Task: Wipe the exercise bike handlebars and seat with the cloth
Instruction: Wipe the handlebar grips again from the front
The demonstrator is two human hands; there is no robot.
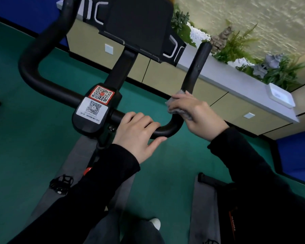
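Fingers (180,101) of right hand (197,113) clamp cloth (179,112) round handlebars (197,64); left hand (136,132) grips handlebars too, fingers curled over.

The handlebars (33,74) looked matt black, with a smooth rubbery skin. The cloth (179,111) was grey and fuzzy. The centre housing (88,126) was black plastic with a slight sheen, bearing smooth paper stickers (92,110). The floor (16,155) was matt green; the far wall (253,20) was rough plaster.
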